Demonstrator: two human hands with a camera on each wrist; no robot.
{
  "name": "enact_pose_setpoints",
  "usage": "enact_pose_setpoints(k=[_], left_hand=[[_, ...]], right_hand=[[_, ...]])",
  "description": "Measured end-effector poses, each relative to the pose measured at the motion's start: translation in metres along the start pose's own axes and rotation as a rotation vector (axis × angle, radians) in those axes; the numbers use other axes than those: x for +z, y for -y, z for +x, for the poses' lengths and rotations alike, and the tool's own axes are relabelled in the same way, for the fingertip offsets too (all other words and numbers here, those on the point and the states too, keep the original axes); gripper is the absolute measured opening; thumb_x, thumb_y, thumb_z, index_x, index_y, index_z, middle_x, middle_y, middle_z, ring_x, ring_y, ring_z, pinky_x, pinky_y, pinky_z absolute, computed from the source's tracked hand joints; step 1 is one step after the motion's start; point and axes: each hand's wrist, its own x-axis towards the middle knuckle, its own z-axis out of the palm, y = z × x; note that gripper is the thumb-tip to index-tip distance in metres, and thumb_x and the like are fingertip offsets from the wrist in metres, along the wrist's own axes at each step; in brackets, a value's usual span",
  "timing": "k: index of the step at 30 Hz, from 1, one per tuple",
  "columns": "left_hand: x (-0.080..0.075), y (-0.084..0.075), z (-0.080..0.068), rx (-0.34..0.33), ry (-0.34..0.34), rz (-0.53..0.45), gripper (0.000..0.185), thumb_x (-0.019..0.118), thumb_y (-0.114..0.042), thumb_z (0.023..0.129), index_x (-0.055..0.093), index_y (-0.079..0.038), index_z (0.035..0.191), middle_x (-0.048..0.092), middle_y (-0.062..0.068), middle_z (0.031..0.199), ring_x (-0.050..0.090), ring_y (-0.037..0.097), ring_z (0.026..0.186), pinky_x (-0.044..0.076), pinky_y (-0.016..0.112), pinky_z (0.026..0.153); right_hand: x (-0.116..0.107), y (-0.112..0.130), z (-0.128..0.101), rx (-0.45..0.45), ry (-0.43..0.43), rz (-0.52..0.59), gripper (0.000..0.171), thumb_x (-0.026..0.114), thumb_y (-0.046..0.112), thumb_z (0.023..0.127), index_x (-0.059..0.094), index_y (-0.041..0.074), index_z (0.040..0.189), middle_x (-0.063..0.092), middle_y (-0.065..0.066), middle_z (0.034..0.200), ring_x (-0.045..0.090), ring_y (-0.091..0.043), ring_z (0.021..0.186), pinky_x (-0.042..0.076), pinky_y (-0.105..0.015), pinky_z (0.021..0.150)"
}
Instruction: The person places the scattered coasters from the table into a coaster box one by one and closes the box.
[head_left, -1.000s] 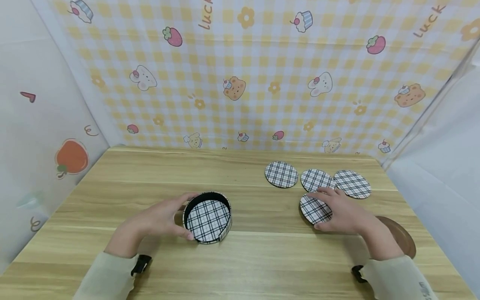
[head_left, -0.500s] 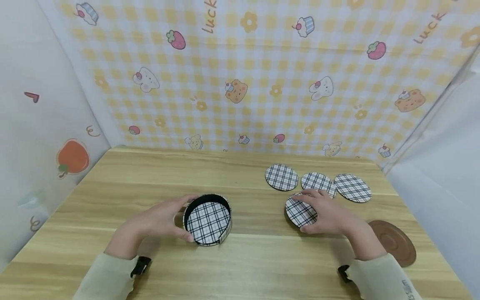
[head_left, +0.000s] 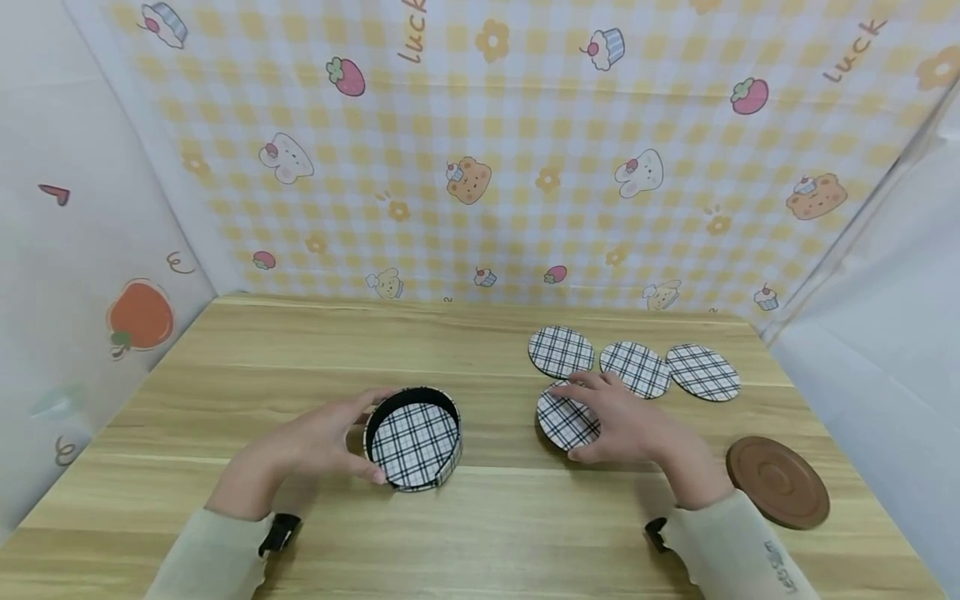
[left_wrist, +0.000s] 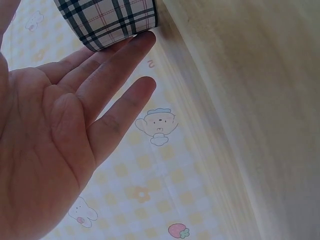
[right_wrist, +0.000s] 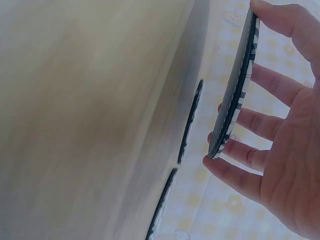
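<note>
My left hand (head_left: 322,437) holds a round plaid coaster holder (head_left: 452,462) by its left side, thumb at the front and fingers behind. A plaid disc (head_left: 415,444) shows flat inside its black inner wall. In the left wrist view the fingers lie along the holder's plaid outer side (left_wrist: 115,22). My right hand (head_left: 626,423) grips a round black-and-white plaid coaster (head_left: 567,419) by its edges. The right wrist view shows this coaster (right_wrist: 239,85) edge-on, raised off the table, thumb at one edge and fingertips at the other.
Three more plaid coasters lie at the back right: a left one (head_left: 561,351), a middle one (head_left: 636,368) and a right one (head_left: 703,372). A brown round disc (head_left: 777,482) rests near the right edge of the wooden table (head_left: 337,342). A checked cloth (head_left: 510,225) hangs behind.
My right hand has carried the coaster leftward, closer to the holder, and the brown disc has come fully into view. The left hand and holder have stayed in place.
</note>
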Motion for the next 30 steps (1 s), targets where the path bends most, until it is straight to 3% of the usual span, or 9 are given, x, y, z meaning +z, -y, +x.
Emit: enact_pose_setpoints(k=[6,17,30], left_hand=[[0.0,0.0,0.0,0.011,-0.001,-0.008,0.111,0.089,-0.043,0.067,0.03,-0.007,0.154,0.051,0.022,0.146,0.053,0.05,0.126,0.046,0.065,0.102],[-0.001,-0.002,0.0,0.0,0.005,-0.013,0.111,0.089,-0.043,0.067,0.029,-0.007,0.154,0.049,0.023,0.147,0.052,0.051,0.127,0.044,0.066,0.103],[-0.002,-0.001,0.001,-0.005,0.003,0.017,0.112,0.088,-0.046,0.067,0.029,-0.008,0.154,0.052,0.022,0.144,0.054,0.048,0.126,0.045,0.066,0.102]], right_hand=[[-0.003,0.015,0.013,-0.036,0.021,-0.014,0.079,0.082,0.039,0.071,0.052,0.026,0.144,0.042,-0.016,0.153,0.037,-0.044,0.135,0.042,-0.065,0.105],[-0.009,0.044,0.033,-0.088,0.065,-0.031,0.08,0.08,0.041,0.071,0.05,0.029,0.145,0.04,-0.01,0.155,0.038,-0.035,0.135,0.049,-0.057,0.098],[-0.014,0.073,0.055,-0.162,0.102,-0.017,0.078,0.08,0.041,0.074,0.049,0.029,0.145,0.037,-0.01,0.156,0.035,-0.037,0.138,0.048,-0.054,0.103]])
